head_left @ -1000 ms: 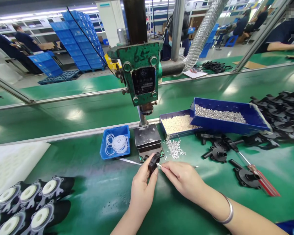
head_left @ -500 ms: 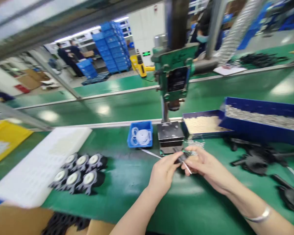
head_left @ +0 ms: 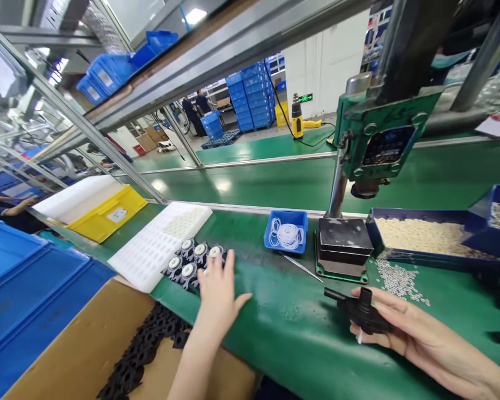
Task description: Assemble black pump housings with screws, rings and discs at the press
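My right hand (head_left: pixel 404 328) grips a black plastic housing with pipe stubs (head_left: pixel 366 311), in front of the press base. A thin white tip (head_left: pixel 360 336) pokes out under that housing, between the fingers; the rest of it is hidden. My left hand (head_left: pixel 219 289) is open, fingers spread, over the near right corner of a group of small black parts with cream round centres (head_left: pixel 188 271). The hand partly covers this group, and I cannot tell whether the fingertips touch a part.
A green hand press (head_left: pixel 383 139) stands over a black block (head_left: pixel 345 236). Beside it are a blue bin of white rings (head_left: pixel 306 233), a thin pale strip (head_left: pixel 302 266), a tray of cream pieces (head_left: pixel 420 261) and scattered small rings (head_left: pixel 400 280). White foam (head_left: pixel 150 255) and a cardboard box (head_left: pixel 87 333) lie left.
My left hand has left the right hand and moved left to the group of parts, opening out. The right hand keeps the black housing, now turned stub upward. The view has swung left.
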`<act>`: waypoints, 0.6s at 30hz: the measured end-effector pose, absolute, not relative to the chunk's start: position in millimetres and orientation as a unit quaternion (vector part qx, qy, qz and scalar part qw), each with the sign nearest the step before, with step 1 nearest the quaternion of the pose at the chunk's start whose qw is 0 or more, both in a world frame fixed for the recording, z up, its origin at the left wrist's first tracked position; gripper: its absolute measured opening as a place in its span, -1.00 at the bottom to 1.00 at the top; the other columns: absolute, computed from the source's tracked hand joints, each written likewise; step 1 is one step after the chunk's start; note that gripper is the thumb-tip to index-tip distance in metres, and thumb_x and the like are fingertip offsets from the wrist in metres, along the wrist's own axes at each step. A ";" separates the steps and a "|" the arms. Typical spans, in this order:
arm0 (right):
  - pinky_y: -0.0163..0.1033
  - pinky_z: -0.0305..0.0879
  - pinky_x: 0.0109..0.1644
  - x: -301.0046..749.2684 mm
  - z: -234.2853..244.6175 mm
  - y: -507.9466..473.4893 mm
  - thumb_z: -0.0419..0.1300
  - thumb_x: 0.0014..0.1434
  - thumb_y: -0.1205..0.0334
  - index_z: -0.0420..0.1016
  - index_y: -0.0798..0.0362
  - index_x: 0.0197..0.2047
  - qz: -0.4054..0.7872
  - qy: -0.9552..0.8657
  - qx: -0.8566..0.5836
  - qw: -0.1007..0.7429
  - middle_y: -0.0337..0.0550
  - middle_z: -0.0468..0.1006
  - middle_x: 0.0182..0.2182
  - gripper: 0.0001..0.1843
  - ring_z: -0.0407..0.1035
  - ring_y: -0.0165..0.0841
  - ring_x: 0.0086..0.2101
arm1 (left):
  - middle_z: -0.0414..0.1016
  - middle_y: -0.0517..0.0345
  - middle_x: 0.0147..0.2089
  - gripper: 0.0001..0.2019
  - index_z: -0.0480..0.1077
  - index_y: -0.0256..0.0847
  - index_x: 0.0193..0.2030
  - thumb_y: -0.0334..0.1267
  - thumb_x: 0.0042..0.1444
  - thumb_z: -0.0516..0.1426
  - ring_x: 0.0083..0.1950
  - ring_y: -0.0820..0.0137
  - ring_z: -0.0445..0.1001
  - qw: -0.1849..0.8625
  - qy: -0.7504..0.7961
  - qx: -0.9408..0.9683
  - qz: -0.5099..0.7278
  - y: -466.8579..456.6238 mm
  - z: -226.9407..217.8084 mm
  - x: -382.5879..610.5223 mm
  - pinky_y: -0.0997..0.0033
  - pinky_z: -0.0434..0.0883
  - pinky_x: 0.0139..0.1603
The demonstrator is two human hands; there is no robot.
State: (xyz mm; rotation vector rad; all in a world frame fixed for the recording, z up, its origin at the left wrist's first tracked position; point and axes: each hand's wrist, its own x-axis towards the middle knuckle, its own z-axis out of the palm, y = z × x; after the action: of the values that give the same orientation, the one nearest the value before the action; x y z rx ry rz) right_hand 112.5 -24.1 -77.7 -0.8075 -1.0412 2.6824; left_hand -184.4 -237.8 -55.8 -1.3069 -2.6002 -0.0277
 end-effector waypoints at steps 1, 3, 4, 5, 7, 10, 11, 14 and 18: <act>0.07 0.50 0.10 112.6 -78.2 -23.0 0.34 0.17 0.07 0.59 -0.08 0.06 0.895 -0.345 -0.270 0.082 -0.03 0.61 0.01 -0.62 0.57 -0.04 -0.09 | 0.09 -0.61 0.41 -0.03 -0.17 -0.38 0.49 -0.18 0.09 0.29 0.45 -0.39 -0.01 0.133 -0.899 -0.416 0.022 -252.4 -62.9 -198.1 -0.50 0.06 0.29; 0.14 0.46 0.15 111.8 -80.0 -21.2 0.35 0.15 0.05 0.61 -0.06 0.05 0.893 -0.348 -0.270 0.090 0.02 0.61 0.01 -0.60 0.55 0.03 -0.05 | 0.11 -0.64 0.38 -0.10 -0.16 -0.39 0.48 -0.32 0.12 0.25 0.43 -0.31 0.11 0.141 -0.889 -0.430 0.070 -276.3 -75.9 -216.6 -0.39 0.16 0.28; 0.16 0.45 0.16 111.2 -81.2 -20.6 0.36 0.14 0.04 0.61 -0.05 0.04 0.891 -0.352 -0.272 0.095 0.04 0.62 0.00 -0.60 0.55 0.05 -0.04 | 0.12 -0.61 0.38 -0.14 -0.15 -0.36 0.48 -0.41 0.12 0.22 0.42 -0.27 0.15 0.147 -0.882 -0.440 0.083 -284.7 -80.8 -221.0 -0.34 0.19 0.29; 0.17 0.45 0.17 110.7 -82.3 -20.1 0.36 0.13 0.03 0.62 -0.06 0.03 0.887 -0.357 -0.275 0.103 0.04 0.62 0.00 -0.60 0.54 0.06 -0.04 | 0.13 -0.56 0.37 -0.17 -0.12 -0.32 0.48 -0.50 0.11 0.18 0.41 -0.21 0.19 0.151 -0.874 -0.453 0.090 -290.5 -84.1 -222.4 -0.30 0.21 0.29; 0.19 0.45 0.16 110.3 -83.8 -19.2 0.37 0.11 0.03 0.63 -0.07 0.00 0.878 -0.368 -0.283 0.118 0.04 0.62 0.00 -0.61 0.55 0.07 -0.05 | 0.19 -0.46 0.34 -0.20 -0.03 -0.23 0.46 -0.60 0.09 0.12 0.34 -0.15 0.29 0.155 -0.867 -0.466 0.086 -294.7 -86.0 -219.4 -0.24 0.27 0.26; 0.15 0.50 0.12 111.1 -83.1 -17.3 0.39 0.09 0.02 0.64 -0.07 -0.03 0.867 -0.384 -0.287 0.135 0.02 0.62 -0.02 -0.63 0.56 0.03 -0.08 | 0.30 -0.34 0.23 -0.26 0.10 -0.14 0.42 -0.57 0.10 0.15 0.14 -0.07 0.46 0.134 -0.865 -0.481 0.045 -287.4 -79.9 -208.4 -0.11 0.42 0.12; 0.12 0.52 0.10 111.2 -81.9 -16.6 0.38 0.11 0.03 0.63 -0.07 -0.03 0.865 -0.387 -0.286 0.139 0.01 0.63 -0.03 -0.64 0.57 -0.01 -0.10 | 0.32 -0.30 0.20 -0.28 0.13 -0.12 0.41 -0.54 0.11 0.17 0.07 -0.03 0.49 0.118 -0.863 -0.490 0.030 -282.4 -76.7 -203.9 -0.04 0.46 0.05; 0.01 0.56 0.02 110.5 -77.2 -15.0 0.35 0.17 0.07 0.61 -0.05 -0.02 0.865 -0.390 -0.277 0.150 -0.03 0.63 -0.08 -0.69 0.57 -0.15 -0.16 | 0.31 -0.18 0.14 -0.35 0.14 -0.08 0.39 -0.46 0.17 0.16 -0.10 0.14 0.54 0.053 -0.848 -0.527 -0.008 -261.0 -66.4 -185.0 0.17 0.52 -0.11; -0.06 0.54 -0.03 107.9 -73.9 -14.0 0.38 0.16 0.09 0.57 0.01 -0.03 0.868 -0.385 -0.261 0.177 -0.05 0.61 -0.06 -0.67 0.57 -0.25 -0.21 | 0.33 -0.01 0.07 -0.35 0.10 0.03 0.39 -0.31 0.19 0.20 -0.15 0.23 0.53 -0.073 -0.792 -0.603 -0.062 -219.9 -55.5 -145.2 0.23 0.52 -0.15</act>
State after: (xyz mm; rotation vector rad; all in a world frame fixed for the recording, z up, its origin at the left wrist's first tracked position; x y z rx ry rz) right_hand 107.9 -14.0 -73.9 -0.7401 -1.0887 2.4560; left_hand -145.2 -219.9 -55.5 -1.9887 -2.6096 -0.2042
